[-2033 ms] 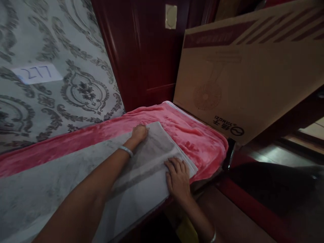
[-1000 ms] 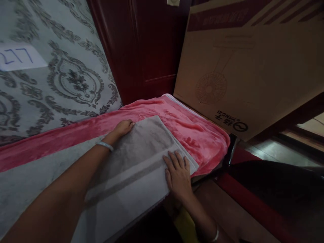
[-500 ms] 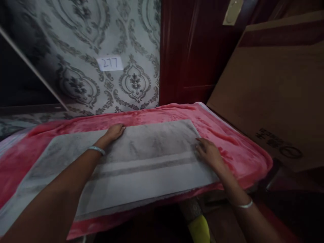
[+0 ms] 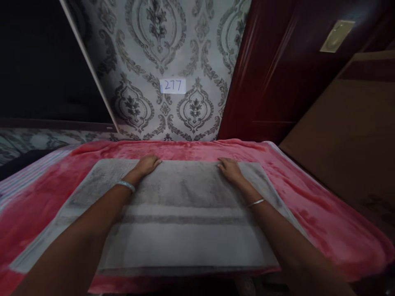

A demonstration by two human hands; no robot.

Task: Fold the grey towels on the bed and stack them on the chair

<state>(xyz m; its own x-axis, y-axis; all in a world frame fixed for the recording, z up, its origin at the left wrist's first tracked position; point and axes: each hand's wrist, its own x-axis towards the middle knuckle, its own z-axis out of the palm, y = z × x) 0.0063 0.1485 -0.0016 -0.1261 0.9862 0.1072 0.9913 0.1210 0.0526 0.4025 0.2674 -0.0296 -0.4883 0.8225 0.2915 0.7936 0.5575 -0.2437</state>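
A grey towel (image 4: 191,242) with a paler band and a whitish near part lies flat and spread out. At its far edge, left of the middle, my left hand (image 4: 147,165) is closed with the fingers curled at the cloth. Facing it across the same edge, right of the middle, my right hand (image 4: 231,169) pinches the towel, its fingertips pointing left. The undersides of both hands are hidden, and a stretch of towel edge runs between them. A bangle circles each wrist.
Under the towel spreads a pink plush blanket (image 4: 321,222). Behind stand a patterned wall with a "277" paper label (image 4: 173,86), a dark screen (image 4: 52,70) on the left and a dark red door (image 4: 277,74). A large cardboard box (image 4: 348,131) leans at the right.
My right hand has gone from the towel's right side to its far edge, nearer my left hand. My left hand stays at the far edge. The view has turned left.
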